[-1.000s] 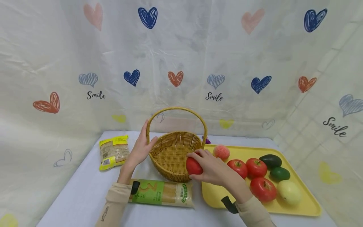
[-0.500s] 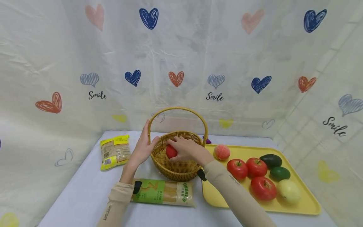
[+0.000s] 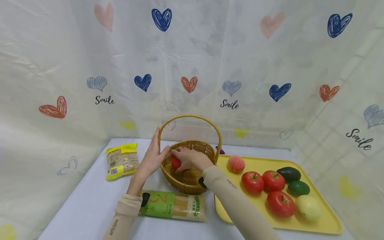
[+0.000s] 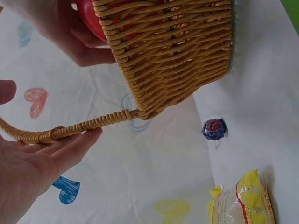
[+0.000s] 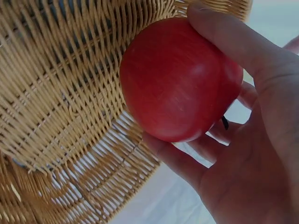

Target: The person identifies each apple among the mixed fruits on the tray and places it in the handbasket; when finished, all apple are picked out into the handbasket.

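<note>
The right hand (image 3: pixel 191 158) is gripping the red apple (image 3: pixel 175 162) at its own nine o'clock, down inside the wicker basket (image 3: pixel 185 188)! The left hand (image 3: pixel 151 160), fingers extended, is touching the handle (image 3: pixel 189 115) on its nine-o'clock side.

A glossy red, round apple (image 3: pixel 175 163) with a dark stem was held inside the basket (image 3: pixel 184 187), near its left wall, while that golden-brown woven basket stood upright on the worktop (image 3: pixel 87 203), its tall arched handle raised.
</note>
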Tool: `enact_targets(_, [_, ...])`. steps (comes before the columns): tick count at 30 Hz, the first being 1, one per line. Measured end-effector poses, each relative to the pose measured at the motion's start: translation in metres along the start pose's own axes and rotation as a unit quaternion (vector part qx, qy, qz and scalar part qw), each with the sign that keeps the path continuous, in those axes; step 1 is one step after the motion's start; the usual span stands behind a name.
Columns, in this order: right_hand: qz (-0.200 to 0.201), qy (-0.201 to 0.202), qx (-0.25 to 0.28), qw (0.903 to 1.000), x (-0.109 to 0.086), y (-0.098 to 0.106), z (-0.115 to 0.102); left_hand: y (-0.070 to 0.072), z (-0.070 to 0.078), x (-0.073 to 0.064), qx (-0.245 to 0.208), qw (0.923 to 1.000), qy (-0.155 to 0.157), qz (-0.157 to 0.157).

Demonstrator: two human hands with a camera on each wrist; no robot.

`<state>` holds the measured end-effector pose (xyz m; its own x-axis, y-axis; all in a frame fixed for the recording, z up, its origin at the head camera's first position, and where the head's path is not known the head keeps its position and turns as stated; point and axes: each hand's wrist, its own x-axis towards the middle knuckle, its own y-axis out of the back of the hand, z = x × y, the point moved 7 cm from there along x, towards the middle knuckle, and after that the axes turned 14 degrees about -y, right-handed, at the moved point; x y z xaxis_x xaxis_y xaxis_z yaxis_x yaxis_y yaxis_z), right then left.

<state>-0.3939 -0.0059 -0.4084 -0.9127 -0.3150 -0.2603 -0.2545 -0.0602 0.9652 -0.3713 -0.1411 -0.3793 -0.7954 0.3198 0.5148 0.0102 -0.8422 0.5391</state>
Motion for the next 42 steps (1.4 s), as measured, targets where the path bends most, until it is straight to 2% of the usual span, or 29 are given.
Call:
enact_targets(5, [-0.019,-0.001,-0.013,0.9997,0.003,-0.007,-0.008,0.0,0.0,-0.001,-0.002,1.0,0.004,0.007])
enact_targets(11, [-0.035,-0.033,-0.016,0.9987,0.0,-0.013,-0.007,-0.005,-0.001,0.0,-0.012,0.9999,0.004,0.004])
enact_targets(21, [-0.058,-0.053,-0.023,0.9967,0.004,-0.02,-0.005,-0.003,0.0,-0.003,-0.007,0.9999,0.011,0.006])
enact_targets(30, [-0.1,-0.035,-0.068,0.992,0.003,-0.021,-0.009,0.0,0.003,-0.001,-0.007,0.9999,0.01,-0.001])
enact_targets(37, [-0.112,-0.041,-0.031,0.9924,-0.003,-0.014,-0.007,0.0,0.004,0.004,-0.009,1.0,-0.004,0.001])
enact_targets(42, [-0.103,-0.014,0.003,0.9946,-0.007,-0.013,-0.01,0.001,0.003,0.003,-0.005,1.0,0.002,-0.003])
